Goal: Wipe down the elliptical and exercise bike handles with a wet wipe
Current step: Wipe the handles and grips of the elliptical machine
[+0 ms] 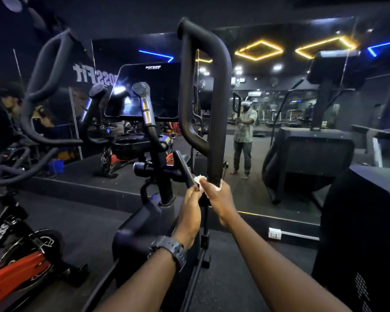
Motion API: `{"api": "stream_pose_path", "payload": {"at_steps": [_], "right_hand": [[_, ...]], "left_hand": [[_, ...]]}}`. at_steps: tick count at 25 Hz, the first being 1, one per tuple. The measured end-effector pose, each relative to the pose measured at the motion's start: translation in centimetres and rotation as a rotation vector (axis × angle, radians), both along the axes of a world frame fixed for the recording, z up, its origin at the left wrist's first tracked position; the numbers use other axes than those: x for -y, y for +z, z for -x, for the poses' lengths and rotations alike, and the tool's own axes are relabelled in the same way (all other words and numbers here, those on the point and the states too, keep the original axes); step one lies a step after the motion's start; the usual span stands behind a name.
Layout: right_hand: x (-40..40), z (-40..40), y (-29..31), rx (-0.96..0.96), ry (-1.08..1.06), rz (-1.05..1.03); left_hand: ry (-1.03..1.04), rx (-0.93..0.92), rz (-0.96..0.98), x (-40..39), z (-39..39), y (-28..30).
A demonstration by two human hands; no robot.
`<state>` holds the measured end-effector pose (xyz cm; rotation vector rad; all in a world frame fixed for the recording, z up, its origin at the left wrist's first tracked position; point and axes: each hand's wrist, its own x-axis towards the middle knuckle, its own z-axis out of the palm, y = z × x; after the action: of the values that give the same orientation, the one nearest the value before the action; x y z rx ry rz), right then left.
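Both hands (206,197) grip wipe (200,180) against handle (218,109).

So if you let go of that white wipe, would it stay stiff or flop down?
Probably flop. The wet wipe looks crumpled and bunched against the elliptical handle, which suggests soft, limp material. It shows only as small bits beyond the right hand and left hand, so it is likely very light. It would not roll.
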<state>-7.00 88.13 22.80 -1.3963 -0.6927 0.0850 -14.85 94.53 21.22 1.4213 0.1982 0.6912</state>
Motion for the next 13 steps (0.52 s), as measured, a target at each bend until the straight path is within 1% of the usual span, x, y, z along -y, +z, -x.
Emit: {"api": "stream_pose_path", "payload": {"at_steps": [1,2,4,5,6,8,9,11,12,13], "right_hand": [[0.0,-0.1,0.5,-0.034,-0.013,-0.013],[0.0,-0.8,2.0,-0.107,-0.042,-0.026],[-0.3,-2.7,5.9,-0.224,0.028,-0.05],[-0.5,-3.4,6.7,-0.249,0.077,-0.063],[-0.6,-3.6,6.2,-0.239,0.055,-0.059],[-0.1,-2.8,3.0,-0.21,0.051,-0.085],[-0.1,-2.2,1.9,-0.202,0.094,-0.097],[0.0,-2.3,3.7,-0.241,0.076,-0.156],[0.2,-2.1,5.9,-0.233,0.052,-0.149],[-0.2,-2.5,7.9,-0.233,0.08,-0.162]], "left_hand": [[-0.019,0.004,0.022,0.1,0.0,0.0],[-0.038,0.013,0.052,0.2,0.0,0.5],[-0.121,0.029,0.035,0.7,0.4,2.2],[-0.158,0.035,0.006,0.9,0.5,2.8],[-0.172,0.046,-0.019,1.1,0.5,3.2],[-0.141,0.059,-0.034,1.2,0.5,3.3],[-0.117,0.061,-0.033,1.2,0.5,3.2],[-0.075,0.041,-0.012,1.0,0.4,3.0],[-0.079,0.038,0.009,0.9,0.3,3.1],[-0.087,0.032,0.016,0.9,0.3,3.3]]}}
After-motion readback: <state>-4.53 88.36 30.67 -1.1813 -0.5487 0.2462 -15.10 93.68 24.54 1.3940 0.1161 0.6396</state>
